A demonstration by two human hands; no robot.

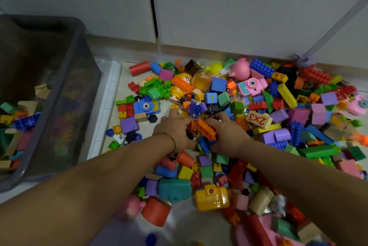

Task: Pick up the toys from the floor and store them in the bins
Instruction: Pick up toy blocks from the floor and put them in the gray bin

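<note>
A big heap of colourful toy blocks [278, 104] covers the floor. My left hand [175, 132] and my right hand [227, 132] meet in the middle of the heap, cupped around a small bunch of toys: a long orange brick [206, 129] on top and a blue piece [205, 143] below. Both hands press in from the sides with curled fingers. A grey translucent bin [59, 90] stands at the left, holding several blocks.
A white lid or tray edge [108, 106] lies between the bin and the heap. White cabinet doors [219, 6] close off the back. A yellow toy camera [212, 197], a teal block [175, 189] and a red cylinder [156, 211] lie near me.
</note>
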